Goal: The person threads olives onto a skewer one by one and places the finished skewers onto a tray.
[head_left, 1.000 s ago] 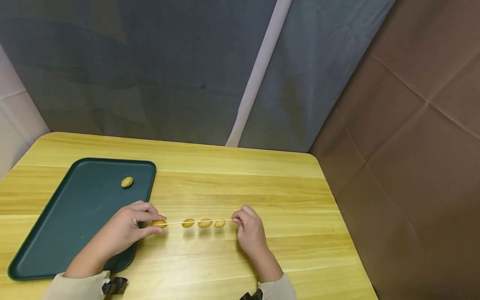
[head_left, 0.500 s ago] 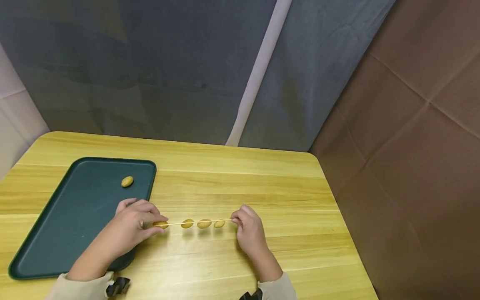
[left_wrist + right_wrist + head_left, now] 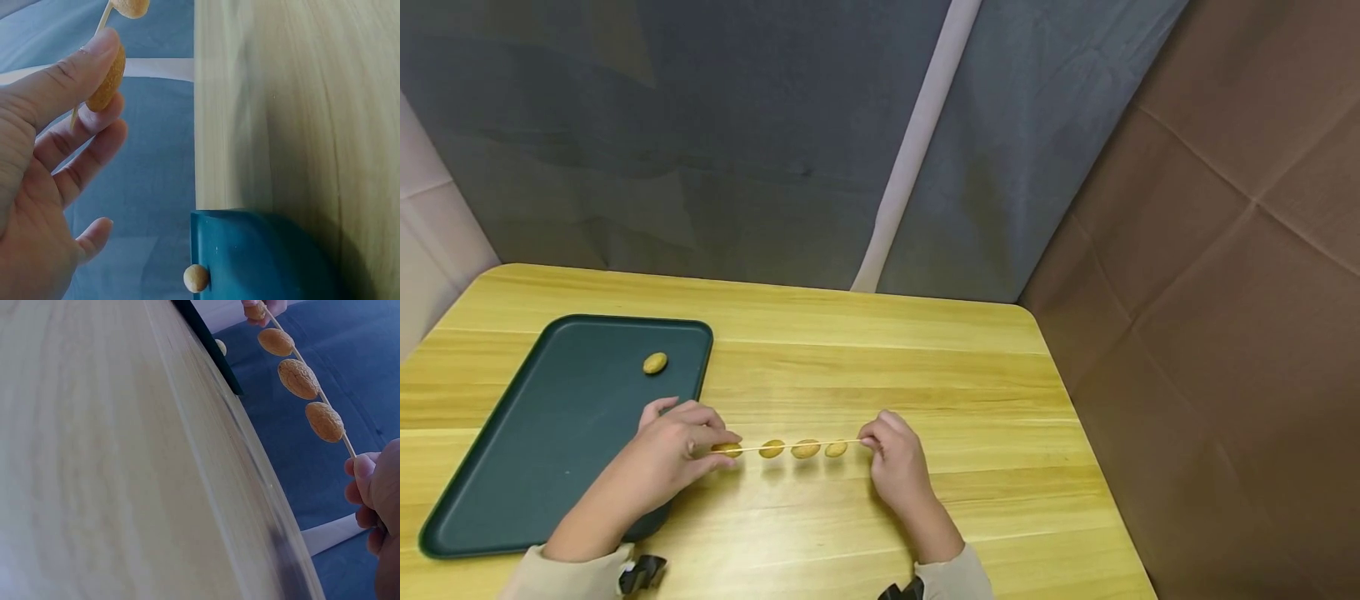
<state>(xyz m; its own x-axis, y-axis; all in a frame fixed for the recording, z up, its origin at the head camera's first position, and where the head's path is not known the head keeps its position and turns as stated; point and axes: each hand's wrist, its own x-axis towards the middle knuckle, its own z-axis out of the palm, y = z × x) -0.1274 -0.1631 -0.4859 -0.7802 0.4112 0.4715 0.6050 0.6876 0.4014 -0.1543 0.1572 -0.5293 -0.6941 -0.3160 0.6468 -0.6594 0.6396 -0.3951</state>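
In the head view a thin wooden skewer (image 3: 751,449) is held level above the table. Three small oval, wrinkled tan pieces, like baby potatoes, sit spaced along it; the middle one (image 3: 299,379) shows clearly in the right wrist view. My left hand (image 3: 664,457) pinches another oval tan piece (image 3: 107,87) between thumb and index finger at the skewer's left end. The pointed tip pokes out past that piece in the left wrist view, and the other fingers are spread. My right hand (image 3: 901,462) grips the skewer's right end with curled fingers.
A dark green tray (image 3: 550,433) lies at the table's left, partly under my left forearm. One loose oval tan piece (image 3: 655,363) rests near its far right corner. The wooden table (image 3: 985,400) extends to the right, with cloth walls behind and beside it.
My left hand has moved slightly right, and its tan piece is closer to the other three along the skewer. Its outer fingers have spread. My right hand has barely shifted left.
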